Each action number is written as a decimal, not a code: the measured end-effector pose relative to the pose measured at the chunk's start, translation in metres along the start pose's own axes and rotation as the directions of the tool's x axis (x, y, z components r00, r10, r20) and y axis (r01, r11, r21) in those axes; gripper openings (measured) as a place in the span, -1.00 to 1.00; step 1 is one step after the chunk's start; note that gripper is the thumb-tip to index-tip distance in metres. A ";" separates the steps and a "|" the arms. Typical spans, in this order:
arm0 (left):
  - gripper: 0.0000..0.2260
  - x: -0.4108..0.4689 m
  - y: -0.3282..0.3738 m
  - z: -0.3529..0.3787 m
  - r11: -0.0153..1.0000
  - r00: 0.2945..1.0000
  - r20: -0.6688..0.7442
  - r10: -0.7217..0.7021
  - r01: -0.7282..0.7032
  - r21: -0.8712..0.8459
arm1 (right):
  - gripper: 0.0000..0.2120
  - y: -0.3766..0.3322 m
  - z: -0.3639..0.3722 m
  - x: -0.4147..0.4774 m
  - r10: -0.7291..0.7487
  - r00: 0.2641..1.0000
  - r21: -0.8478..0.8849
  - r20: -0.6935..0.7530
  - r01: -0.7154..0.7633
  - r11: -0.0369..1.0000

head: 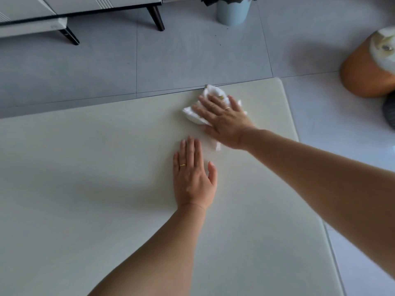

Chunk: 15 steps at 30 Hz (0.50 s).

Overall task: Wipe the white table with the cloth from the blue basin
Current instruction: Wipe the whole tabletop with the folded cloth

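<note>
Pressing the cloth [192,115] flat onto the table [85,171] near its far right corner, just short of the far edge, with the right hand [224,121], fingers straight and slightly spread. Resting the left hand [193,178] palm down on bare tabletop nearer in, fingers straight and together, holding nothing, just clear of the cloth. Standing beyond on the floor [149,60]: a pot [233,13], a stool [363,71].

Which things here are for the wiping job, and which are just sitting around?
For the job:
cloth, under the flat right hand
white table
left hand, resting flat on the table

Just around:
pale blue bin
orange round thing
white furniture on black legs
</note>
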<state>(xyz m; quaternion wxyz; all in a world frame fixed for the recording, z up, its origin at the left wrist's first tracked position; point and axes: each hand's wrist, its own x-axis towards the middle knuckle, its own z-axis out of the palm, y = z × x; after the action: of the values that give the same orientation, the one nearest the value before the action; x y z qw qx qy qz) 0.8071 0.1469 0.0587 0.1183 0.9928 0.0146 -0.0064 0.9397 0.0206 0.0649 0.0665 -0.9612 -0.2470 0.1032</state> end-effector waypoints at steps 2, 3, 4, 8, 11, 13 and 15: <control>-0.44 0.000 0.000 0.001 1.000 1.000 -0.003 0.002 -0.002 -0.007 | -0.45 0.038 -0.004 -0.014 0.151 0.988 0.018 -0.044 -0.150 0.988; -0.43 0.000 0.000 0.001 1.000 1.000 0.000 0.002 -0.002 -0.008 | -0.45 0.056 -0.006 -0.023 0.269 0.961 0.051 -0.069 -0.266 0.963; -0.43 0.000 0.000 0.001 1.000 1.000 0.001 0.003 -0.003 -0.006 | -0.45 0.069 -0.007 -0.031 0.376 0.923 0.081 -0.085 -0.370 0.925; -0.42 0.000 0.000 0.001 1.000 1.000 0.000 0.003 -0.003 -0.006 | -0.44 0.076 -0.007 -0.043 0.626 0.776 0.177 -0.076 -0.608 0.774; -0.42 0.000 0.000 0.000 1.000 1.000 -0.001 0.006 -0.006 -0.013 | -0.45 0.066 -0.001 -0.052 0.676 0.733 0.205 -0.080 -0.651 0.731; -0.43 0.000 0.000 0.000 1.000 1.000 -0.002 0.005 -0.005 -0.025 | -0.45 0.060 0.004 -0.067 0.659 0.748 0.191 -0.080 -0.637 0.747; -0.44 0.000 0.000 0.001 0.999 1.000 -0.013 0.012 -0.012 -0.034 | -0.45 0.054 0.010 -0.087 0.632 0.771 0.175 -0.079 -0.613 0.770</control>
<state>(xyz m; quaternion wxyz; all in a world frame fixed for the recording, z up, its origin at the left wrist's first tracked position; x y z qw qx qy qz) 0.8066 0.1468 0.0577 0.1352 0.9908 0.0094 0.0008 0.8874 -0.0680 0.0599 0.1115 -0.9862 0.0986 0.0720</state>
